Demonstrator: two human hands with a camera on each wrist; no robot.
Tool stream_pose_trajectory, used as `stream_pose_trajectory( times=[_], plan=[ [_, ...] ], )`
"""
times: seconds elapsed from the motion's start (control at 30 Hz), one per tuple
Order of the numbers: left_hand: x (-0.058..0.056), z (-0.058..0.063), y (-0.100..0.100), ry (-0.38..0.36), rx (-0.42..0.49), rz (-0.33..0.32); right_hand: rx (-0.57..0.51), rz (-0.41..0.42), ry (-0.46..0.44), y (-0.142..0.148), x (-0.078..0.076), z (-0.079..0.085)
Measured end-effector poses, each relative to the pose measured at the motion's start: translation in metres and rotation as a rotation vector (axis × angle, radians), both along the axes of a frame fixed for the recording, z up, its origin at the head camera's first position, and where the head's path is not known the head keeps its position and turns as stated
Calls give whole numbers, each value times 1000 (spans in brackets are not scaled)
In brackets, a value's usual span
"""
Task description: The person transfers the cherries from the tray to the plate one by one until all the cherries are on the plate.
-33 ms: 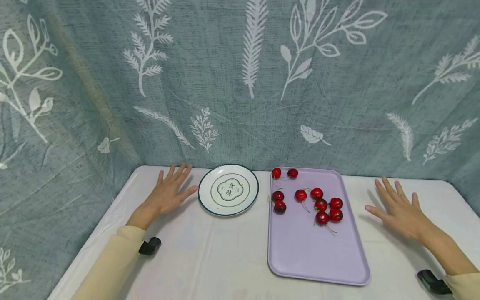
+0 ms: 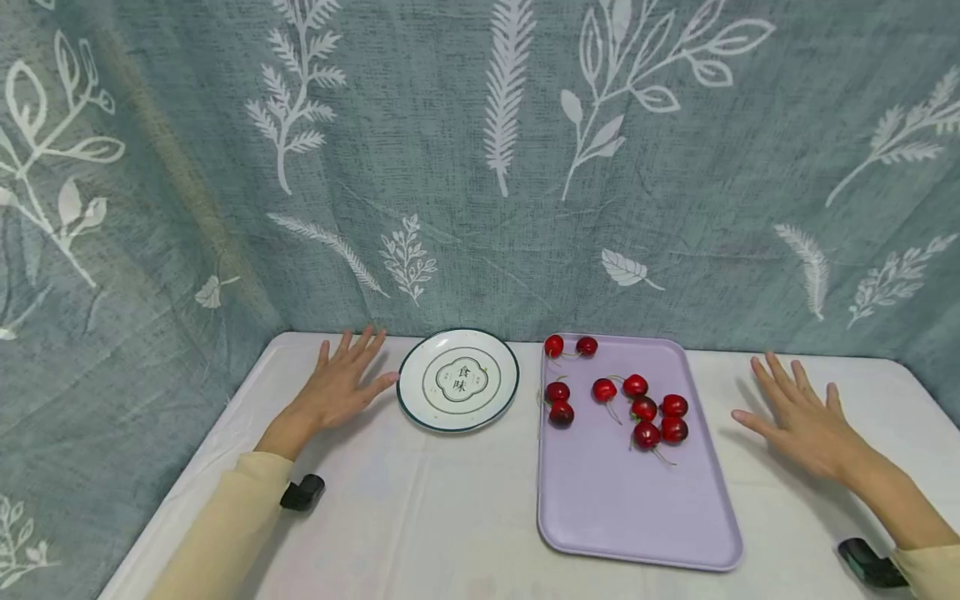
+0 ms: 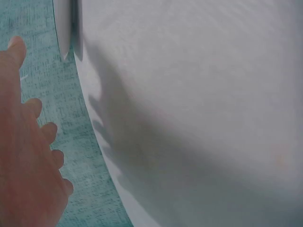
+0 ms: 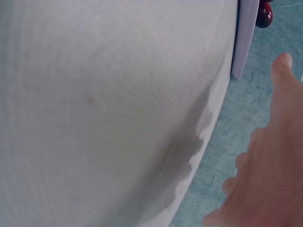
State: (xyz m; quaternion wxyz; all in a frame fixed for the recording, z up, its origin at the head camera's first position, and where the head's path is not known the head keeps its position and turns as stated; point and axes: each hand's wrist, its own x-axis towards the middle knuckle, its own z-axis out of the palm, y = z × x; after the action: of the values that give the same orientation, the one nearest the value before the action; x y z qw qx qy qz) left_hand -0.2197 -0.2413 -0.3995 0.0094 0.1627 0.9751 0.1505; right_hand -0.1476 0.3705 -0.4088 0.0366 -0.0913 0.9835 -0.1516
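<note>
One left hand, fingers spread, hovers with its thumb just beside a dark-rimmed white plate. "食味" reads at the plate's centre, flanked by characters too small to read. Further right, ten red cherries lie on a lilac tray; beyond it hovers the right hand, fingers spread.
</note>
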Motion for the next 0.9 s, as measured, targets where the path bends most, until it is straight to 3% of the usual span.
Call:
stream_pose_trajectory(
  times=[0.33,0.63,0.9],
  plan=[
    [-1,3,-2,4,-22,3,-24,6,1,-1,-1,2],
    [0,2,-3,-14,5,7,-110,18,-53,2,1,3],
    [-3,-1,-1,-13,43,-12,-96,22,-62,1,1,5]
  ],
)
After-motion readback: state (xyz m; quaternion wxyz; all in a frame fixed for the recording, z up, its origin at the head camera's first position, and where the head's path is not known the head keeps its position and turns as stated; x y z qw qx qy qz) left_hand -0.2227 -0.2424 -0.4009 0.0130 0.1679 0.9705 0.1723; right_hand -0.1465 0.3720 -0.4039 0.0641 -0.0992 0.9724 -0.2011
